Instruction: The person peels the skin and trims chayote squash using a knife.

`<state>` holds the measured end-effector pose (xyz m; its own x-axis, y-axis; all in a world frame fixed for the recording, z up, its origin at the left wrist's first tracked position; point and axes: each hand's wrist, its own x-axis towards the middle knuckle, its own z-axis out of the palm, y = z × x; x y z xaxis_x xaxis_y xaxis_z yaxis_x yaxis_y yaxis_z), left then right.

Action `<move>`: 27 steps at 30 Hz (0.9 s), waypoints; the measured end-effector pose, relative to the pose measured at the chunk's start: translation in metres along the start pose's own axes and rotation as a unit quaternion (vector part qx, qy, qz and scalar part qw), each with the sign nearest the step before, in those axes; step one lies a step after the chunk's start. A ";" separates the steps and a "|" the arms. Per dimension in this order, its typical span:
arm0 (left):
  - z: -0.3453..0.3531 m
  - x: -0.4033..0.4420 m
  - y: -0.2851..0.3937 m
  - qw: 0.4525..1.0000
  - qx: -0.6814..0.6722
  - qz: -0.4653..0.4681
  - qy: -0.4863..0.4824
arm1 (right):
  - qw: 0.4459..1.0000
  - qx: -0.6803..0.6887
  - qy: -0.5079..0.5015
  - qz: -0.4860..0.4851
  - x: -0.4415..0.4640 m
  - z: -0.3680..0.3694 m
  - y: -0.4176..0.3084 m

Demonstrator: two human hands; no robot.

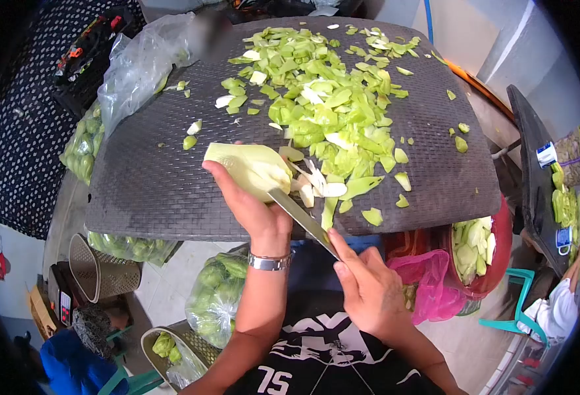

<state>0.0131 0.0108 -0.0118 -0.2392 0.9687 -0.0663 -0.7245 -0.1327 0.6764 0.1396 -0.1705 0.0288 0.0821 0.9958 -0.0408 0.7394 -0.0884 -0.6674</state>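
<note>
A pale green, peeled vegetable piece [247, 170] rests in my left hand [253, 214], its fingers wrapped under and around it, above the front edge of the dark woven table [151, 191]. My right hand [372, 289] is closed round the handle end of a knife [303, 219]. The blade points up and left, its tip at the lower right of the vegetable piece. Just beyond, a wide heap of green peelings [329, 112] spreads over the table, with whitish scraps [313, 181] beside the held piece.
Below the table's right edge, a red tub [500, 247] holds cut pieces, next to a pink net bag [428, 283]. Bags of green vegetables [217, 296] and baskets [102, 270] stand below left. A clear plastic bag [145, 66] lies at the table's left. People sit lower left and right.
</note>
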 end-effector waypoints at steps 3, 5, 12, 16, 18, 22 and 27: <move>-0.005 0.013 0.007 0.995 -0.042 -0.090 -0.009 | 1.000 -0.006 -0.005 -0.023 -0.004 -0.012 0.015; -0.012 0.015 0.014 0.983 -0.072 -0.162 -0.039 | 0.996 0.087 -0.025 0.009 0.001 -0.015 0.024; -0.010 0.006 0.021 0.967 -0.065 -0.208 -0.132 | 0.982 0.180 -0.055 0.025 0.036 -0.037 0.008; -0.006 -0.001 0.029 0.962 -0.050 -0.222 -0.153 | 0.983 0.177 -0.045 0.025 0.040 -0.035 0.005; -0.006 -0.002 0.030 0.957 -0.052 -0.230 -0.168 | 0.985 0.168 -0.033 0.010 0.039 -0.032 0.009; -0.004 -0.002 0.034 0.930 -0.115 -0.254 -0.240 | 0.986 0.162 -0.047 0.014 0.032 -0.029 0.014; -0.003 0.001 0.030 0.936 -0.080 -0.254 -0.232 | 0.974 0.183 -0.111 0.069 0.030 -0.036 0.012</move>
<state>-0.0107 0.0067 0.0060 0.4414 0.8973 0.0002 -0.7645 0.3759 0.5237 0.1747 -0.1420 0.0460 -0.0127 0.9596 -0.2812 0.4397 -0.2472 -0.8635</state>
